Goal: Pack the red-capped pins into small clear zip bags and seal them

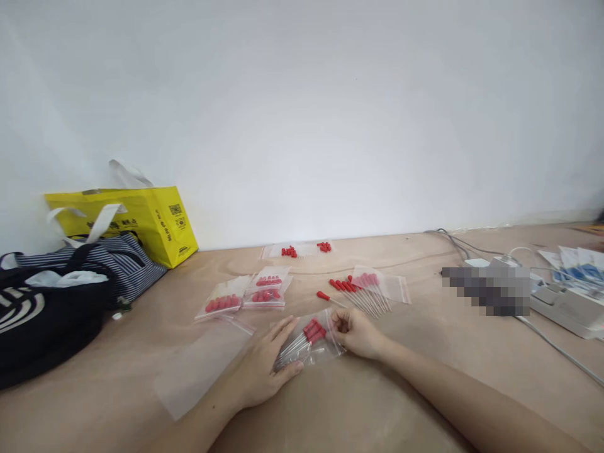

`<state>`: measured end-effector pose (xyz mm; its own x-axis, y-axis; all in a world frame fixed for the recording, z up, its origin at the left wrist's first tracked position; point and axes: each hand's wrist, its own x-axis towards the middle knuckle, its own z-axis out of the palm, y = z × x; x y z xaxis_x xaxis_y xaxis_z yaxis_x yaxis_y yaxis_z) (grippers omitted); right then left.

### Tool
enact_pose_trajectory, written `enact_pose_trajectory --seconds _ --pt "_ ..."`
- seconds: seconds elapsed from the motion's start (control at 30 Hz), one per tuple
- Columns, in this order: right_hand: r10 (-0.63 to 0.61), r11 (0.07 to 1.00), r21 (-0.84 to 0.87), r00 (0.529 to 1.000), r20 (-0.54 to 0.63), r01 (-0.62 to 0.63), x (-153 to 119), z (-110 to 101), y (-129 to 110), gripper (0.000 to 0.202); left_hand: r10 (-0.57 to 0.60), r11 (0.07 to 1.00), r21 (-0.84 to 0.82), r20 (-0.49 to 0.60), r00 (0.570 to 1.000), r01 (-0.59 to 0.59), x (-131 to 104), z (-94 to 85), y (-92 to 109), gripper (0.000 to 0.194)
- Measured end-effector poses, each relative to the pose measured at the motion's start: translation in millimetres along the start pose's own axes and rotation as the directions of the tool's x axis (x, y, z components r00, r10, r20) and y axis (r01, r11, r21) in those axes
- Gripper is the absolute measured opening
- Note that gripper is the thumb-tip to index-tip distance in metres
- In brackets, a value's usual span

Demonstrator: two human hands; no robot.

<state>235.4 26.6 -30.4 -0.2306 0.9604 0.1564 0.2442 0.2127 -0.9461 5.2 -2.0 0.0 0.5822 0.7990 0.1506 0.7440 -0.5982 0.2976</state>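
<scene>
Clear plastic bag [325,353] of red-tipped sticks [313,331] between hands, tips toward right hand [361,335], its fingers [338,338] pinching the near edge; left hand [259,371] spread open at shaft end.

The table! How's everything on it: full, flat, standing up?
Held bag: has red-topped sticks inside.
Left hand: fingers spread, on held bag.
Right hand: pinching held bag's edge.
Left bags: filled, lying down.
Bare bag: flat.
Far bag: filled, lying down.
Loose sticks: fanned out, partly under a bag.
Yellow bag: upright.
Striped bag: slumped.
Black bag: slumped.
Power strip: can't tell if on.
</scene>
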Motion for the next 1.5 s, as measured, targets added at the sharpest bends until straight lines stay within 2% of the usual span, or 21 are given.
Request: enact_pose_trajectory --seconds 0.03,0.07,0.13,0.2,0.3,0.37,0.43,0.5,0.6,0.67,0.7,0.77,0.87,0.93,1.17,1.3,1.37,1.5 --pt "0.03 0.999 -0.011 0.999 0.024 -0.03 4 -5 0 0.007 -0.001 1.0 0.006 0.003 1.0 0.001 0 0.1 0 0.06" --pt "0.035 0.998 -0.051 0.999 -0.006 -0.035 9 -11 -1 0.007 0.0 1.0 0.011 0.008 1.0 0.0 0 0.1 0 0.06" --pt "-0.087 0.975 -0.215 0.986 -0.145 0.054 20 -20 -3 0.006 0.001 1.0 0.015 0.015 1.0 -0.001 0 -0.1 1 0.058" --pt "-0.165 0.902 -0.425 0.968 -0.188 0.071 33 -21 -6 0.006 -0.003 1.0 0.013 0.019 1.0 0.003 0 -0.5 2 0.057" --pt "-0.127 0.749 -0.662 0.975 -0.183 -0.027 50 -9 -9 0.011 -0.006 1.0 0.007 0.032 0.999 0.006 0 -1.7 4 0.054" --pt "-0.098 0.697 -0.715 0.979 -0.18 -0.061 58 2 -11 0.013 -0.001 1.0 0.011 0.046 0.999 0.001 0 -2.9 4 0.052" --pt "-0.101 0.697 -0.715 0.978 -0.181 -0.06 62 8 -13 0.01 0.007 1.0 0.016 0.062 0.998 -0.008 -1 -4.1 3 0.047" --pt "-0.113 0.698 -0.713 0.976 -0.187 -0.056 60 5 -17 0.01 0.017 1.0 0.013 0.082 0.996 -0.018 -1 -5.2 2 0.044" --pt "-0.188 0.769 -0.64 0.958 -0.214 0.008 46 -13 -22 0.014 0.033 0.999 0.008 0.089 0.995 -0.034 -2 -5.8 1 0.046" --pt "-0.301 0.908 -0.392 0.885 -0.355 0.152 31 -28 -22 0.019 0.038 0.999 0.005 0.073 0.997 -0.039 -1 -5.2 0 0.048" --pt "-0.301 0.942 -0.272 0.849 -0.435 0.195 23 -34 -20 0.023 0.037 0.999 0.003 0.065 0.997 -0.038 -1 -4.7 0 0.048" --pt "-0.195 0.978 -0.059 0.795 -0.575 0.198 8 -43 -14 0.029 0.028 1.0 -0.001 0.059 0.998 -0.028 -1 -3.6 0 0.048" --pt "0.028 0.964 0.225 0.787 -0.617 0.141 -6 -43 -1 0.034 0.015 1.0 -0.004 0.05 0.999 -0.015 -1 -2.2 -1 0.048" --pt "0.115 0.935 0.332 0.778 -0.618 0.125 -8 -39 5 0.035 0.021 1.0 -0.012 0.04 0.999 -0.02 -1 -1.8 -2 0.048" --pt "0.154 0.904 0.401 0.766 -0.624 0.145 -2 -27 9 0.036 0.019 1.0 -0.004 0.048 0.999 -0.019 -1 -2.0 -2 0.048" --pt "0.175 0.892 0.436 0.795 -0.581 0.122 -4 -20 7 0.036 0.022 1.0 -0.013 0.043 0.999 -0.022 -1 -1.3 -3 0.048" --pt "0.163 0.89 0.437 0.804 -0.572 0.131 -6 -19 6 0.036 0.023 1.0 -0.018 0.037 0.999 -0.022 -1 -1.0 -3 0.048" --pt "0.164 0.888 0.438 0.792 -0.588 0.142 -7 -23 6 0.032 0.018 1.0 -0.007 0.049 0.999 -0.018 -1 -1.7 -2 0.047"
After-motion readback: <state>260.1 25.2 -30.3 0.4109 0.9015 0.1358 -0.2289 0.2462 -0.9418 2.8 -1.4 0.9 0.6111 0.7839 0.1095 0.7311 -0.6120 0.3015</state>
